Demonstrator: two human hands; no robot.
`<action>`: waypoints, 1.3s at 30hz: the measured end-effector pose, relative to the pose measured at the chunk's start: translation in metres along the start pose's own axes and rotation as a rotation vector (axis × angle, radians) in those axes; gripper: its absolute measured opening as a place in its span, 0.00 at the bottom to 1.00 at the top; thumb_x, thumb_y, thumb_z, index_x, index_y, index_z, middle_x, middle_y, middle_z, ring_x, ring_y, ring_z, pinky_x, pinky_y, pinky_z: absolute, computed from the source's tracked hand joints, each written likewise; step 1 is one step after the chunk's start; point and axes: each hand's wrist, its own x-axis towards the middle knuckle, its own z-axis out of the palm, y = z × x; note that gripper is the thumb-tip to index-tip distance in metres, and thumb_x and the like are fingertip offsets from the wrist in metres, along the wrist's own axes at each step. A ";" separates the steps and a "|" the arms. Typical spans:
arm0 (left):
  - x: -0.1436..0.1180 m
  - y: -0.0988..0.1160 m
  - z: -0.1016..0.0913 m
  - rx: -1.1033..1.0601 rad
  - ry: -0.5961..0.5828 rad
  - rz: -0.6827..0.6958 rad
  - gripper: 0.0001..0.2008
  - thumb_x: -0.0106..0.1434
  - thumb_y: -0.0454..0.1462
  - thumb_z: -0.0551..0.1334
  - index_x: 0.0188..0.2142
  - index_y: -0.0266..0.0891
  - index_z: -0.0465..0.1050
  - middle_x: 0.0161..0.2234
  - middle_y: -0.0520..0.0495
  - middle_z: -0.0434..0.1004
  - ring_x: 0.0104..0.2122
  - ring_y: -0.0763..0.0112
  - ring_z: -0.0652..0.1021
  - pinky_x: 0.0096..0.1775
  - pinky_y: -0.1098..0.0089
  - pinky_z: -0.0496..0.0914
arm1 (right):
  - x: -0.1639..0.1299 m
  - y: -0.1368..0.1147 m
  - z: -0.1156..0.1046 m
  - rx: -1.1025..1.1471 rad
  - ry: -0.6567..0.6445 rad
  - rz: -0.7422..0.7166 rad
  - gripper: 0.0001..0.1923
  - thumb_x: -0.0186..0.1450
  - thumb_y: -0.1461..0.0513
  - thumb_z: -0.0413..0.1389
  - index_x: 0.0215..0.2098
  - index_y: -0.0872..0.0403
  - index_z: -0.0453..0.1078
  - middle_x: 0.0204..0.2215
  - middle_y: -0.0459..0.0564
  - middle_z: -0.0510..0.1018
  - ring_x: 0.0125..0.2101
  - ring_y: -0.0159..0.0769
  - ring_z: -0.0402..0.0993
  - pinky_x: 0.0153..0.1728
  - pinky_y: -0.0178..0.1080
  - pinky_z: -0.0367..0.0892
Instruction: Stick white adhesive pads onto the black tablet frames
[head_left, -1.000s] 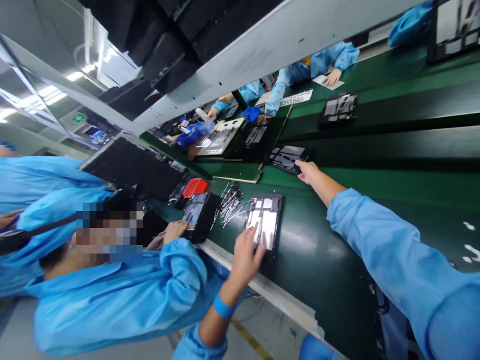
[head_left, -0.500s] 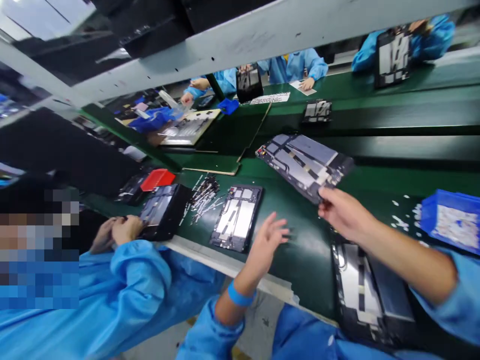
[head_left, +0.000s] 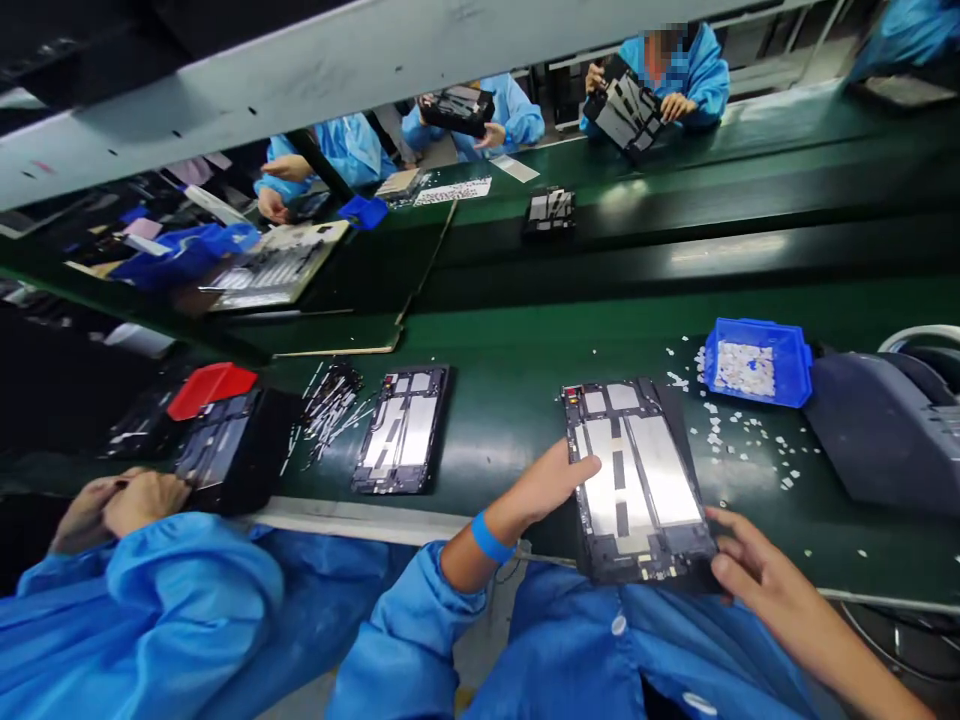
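An opened tablet with bare silver batteries and a dark circuit strip lies tilted between my two hands at the table's front edge. My left hand grips its left edge, thumb over the front face. At the lower right corner my right hand holds it, with the thumb at the edge and fingers partly behind. A dark panel shows underneath along the right side; most of it is hidden. Left of my hands, another opened tablet lies on the green table.
A blue bin holds small white pieces, with more scattered around it. A dark grey machine stands at right. Loose strips and a red tray lie leftward. A co-worker's hands work at left; several people sit opposite.
My right hand has brought the tablet down and toward me, over where another tablet lay. My left hand, open before, has closed on its left edge. The view has turned rightward.
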 end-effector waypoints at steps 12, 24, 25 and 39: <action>-0.022 -0.018 0.018 0.548 0.106 0.046 0.37 0.71 0.38 0.59 0.76 0.42 0.49 0.63 0.35 0.69 0.62 0.51 0.72 0.65 0.52 0.68 | 0.003 0.026 -0.004 -0.415 -0.054 -0.243 0.32 0.70 0.46 0.57 0.69 0.47 0.69 0.66 0.57 0.73 0.65 0.53 0.71 0.63 0.52 0.70; 0.058 0.005 -0.015 1.183 0.264 0.350 0.10 0.76 0.37 0.58 0.48 0.40 0.79 0.42 0.43 0.79 0.43 0.58 0.78 0.47 0.60 0.74 | 0.025 -0.052 -0.017 -0.435 0.096 -0.274 0.26 0.70 0.46 0.59 0.62 0.45 0.75 0.58 0.56 0.78 0.43 0.43 0.81 0.20 0.34 0.73; 0.059 0.002 -0.016 1.191 0.264 0.369 0.10 0.76 0.36 0.58 0.46 0.40 0.79 0.41 0.43 0.79 0.42 0.59 0.78 0.47 0.60 0.73 | 0.030 -0.058 -0.012 -0.438 0.069 -0.300 0.24 0.70 0.47 0.59 0.60 0.45 0.76 0.56 0.55 0.79 0.42 0.43 0.81 0.22 0.35 0.73; 0.056 -0.021 -0.017 0.758 0.395 0.623 0.09 0.75 0.35 0.59 0.41 0.42 0.79 0.39 0.45 0.81 0.41 0.65 0.79 0.45 0.65 0.74 | 0.165 -0.126 0.070 -0.485 -0.273 -0.371 0.09 0.67 0.59 0.57 0.34 0.50 0.80 0.28 0.44 0.83 0.29 0.36 0.77 0.30 0.37 0.65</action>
